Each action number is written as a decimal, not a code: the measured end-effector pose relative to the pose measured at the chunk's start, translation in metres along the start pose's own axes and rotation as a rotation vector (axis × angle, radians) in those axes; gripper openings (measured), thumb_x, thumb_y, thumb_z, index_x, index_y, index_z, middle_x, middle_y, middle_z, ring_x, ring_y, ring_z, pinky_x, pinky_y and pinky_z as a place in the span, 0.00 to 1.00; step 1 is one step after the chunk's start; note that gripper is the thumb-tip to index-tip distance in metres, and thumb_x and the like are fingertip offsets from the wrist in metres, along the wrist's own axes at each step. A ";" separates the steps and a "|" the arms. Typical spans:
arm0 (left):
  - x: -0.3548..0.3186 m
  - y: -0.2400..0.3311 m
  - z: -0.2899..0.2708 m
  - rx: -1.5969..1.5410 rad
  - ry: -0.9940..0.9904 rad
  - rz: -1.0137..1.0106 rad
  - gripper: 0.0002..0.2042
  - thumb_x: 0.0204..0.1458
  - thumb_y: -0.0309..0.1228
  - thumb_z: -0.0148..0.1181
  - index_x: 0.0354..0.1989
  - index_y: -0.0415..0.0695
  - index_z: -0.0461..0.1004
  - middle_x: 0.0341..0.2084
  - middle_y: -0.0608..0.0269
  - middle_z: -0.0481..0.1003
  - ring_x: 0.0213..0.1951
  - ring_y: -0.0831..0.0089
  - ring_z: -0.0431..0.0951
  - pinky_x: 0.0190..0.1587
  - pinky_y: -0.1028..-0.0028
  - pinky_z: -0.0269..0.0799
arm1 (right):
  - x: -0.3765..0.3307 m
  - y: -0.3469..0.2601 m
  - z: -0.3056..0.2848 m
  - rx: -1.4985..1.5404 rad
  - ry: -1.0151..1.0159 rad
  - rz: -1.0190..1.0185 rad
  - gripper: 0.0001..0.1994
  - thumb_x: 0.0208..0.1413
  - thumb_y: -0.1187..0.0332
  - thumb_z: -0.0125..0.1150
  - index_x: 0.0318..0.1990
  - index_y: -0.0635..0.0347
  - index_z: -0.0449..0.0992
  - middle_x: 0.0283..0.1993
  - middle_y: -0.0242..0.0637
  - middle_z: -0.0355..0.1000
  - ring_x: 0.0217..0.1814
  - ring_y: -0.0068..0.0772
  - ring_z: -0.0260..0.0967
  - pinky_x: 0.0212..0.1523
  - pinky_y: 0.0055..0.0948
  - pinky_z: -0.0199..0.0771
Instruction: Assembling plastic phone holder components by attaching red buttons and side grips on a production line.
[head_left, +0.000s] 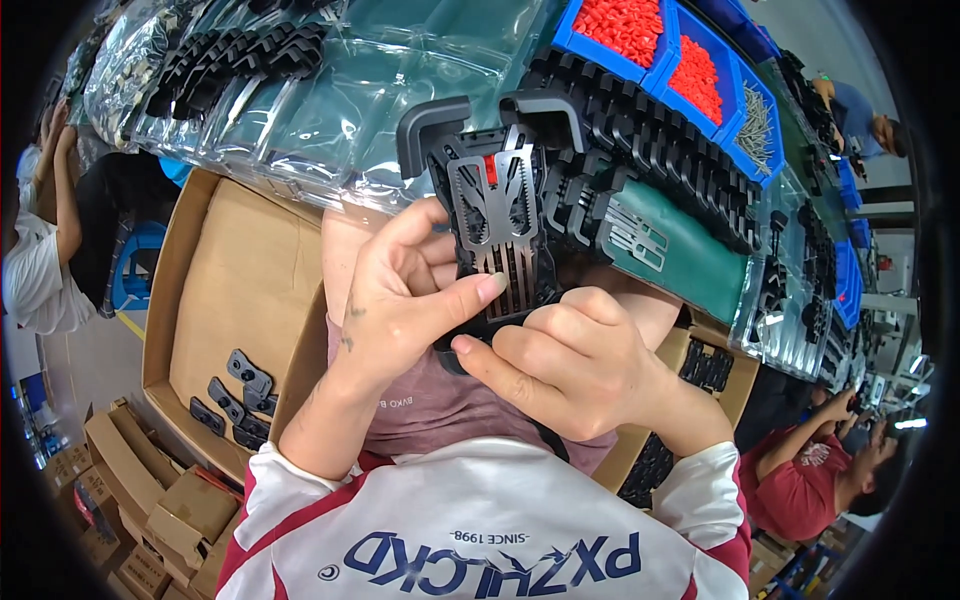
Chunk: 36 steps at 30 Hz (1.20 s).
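Observation:
My left hand [405, 290] grips a black holder [549, 262] from its left side, with the thumb lying across the silver slotted plate [490, 205] on its face. Two black hooked arms stick out at the far end of the holder, and a small red piece [491, 170] shows between gear-like teeth. My right hand [570, 365] is by the near right corner of the holder. Its fingers are curled and the index finger points left along the near edge. What those fingers may hold is hidden.
Ahead, black hooked parts [640, 130] line the green table [400, 70]. Blue bins [735, 85] hold red pieces and screws. A carton [235, 270] with black parts stands left; another carton [735, 400] is right. Other people sit at both sides.

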<state>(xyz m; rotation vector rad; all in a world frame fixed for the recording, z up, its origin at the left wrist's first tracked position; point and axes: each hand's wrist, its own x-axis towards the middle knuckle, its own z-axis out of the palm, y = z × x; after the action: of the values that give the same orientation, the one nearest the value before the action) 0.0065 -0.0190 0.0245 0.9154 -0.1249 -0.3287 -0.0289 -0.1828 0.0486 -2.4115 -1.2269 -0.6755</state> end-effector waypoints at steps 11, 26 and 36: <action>-0.005 0.001 -0.007 0.030 -0.014 -0.075 0.22 0.46 0.10 0.54 0.52 0.33 0.63 0.38 0.49 0.77 0.35 0.72 0.78 0.39 0.82 0.73 | -0.005 0.014 -0.022 0.363 0.162 0.200 0.15 0.43 0.70 0.66 0.42 0.59 0.77 0.34 0.31 0.70 0.34 0.27 0.62 0.40 0.25 0.64; -0.004 0.007 -0.001 -0.062 -0.297 -0.141 0.32 0.44 0.09 0.54 0.61 0.32 0.54 0.38 0.50 0.77 0.36 0.71 0.78 0.40 0.82 0.72 | 0.005 0.023 -0.011 1.321 0.284 1.006 0.36 0.40 0.82 0.66 0.61 0.65 0.61 0.40 0.34 0.70 0.34 0.18 0.62 0.36 0.15 0.65; -0.008 -0.010 -0.011 0.171 -0.083 0.319 0.50 0.40 0.15 0.58 0.68 0.38 0.28 0.35 0.50 0.78 0.36 0.68 0.78 0.42 0.82 0.70 | 0.015 0.036 -0.016 1.412 0.124 1.017 0.33 0.37 0.86 0.66 0.57 0.65 0.64 0.39 0.38 0.73 0.36 0.24 0.68 0.40 0.20 0.70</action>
<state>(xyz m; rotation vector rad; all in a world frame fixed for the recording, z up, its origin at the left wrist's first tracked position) -0.0011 -0.0138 0.0100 1.0337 -0.3759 -0.0601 0.0043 -0.2015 0.0674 -1.3422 -0.0794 0.3196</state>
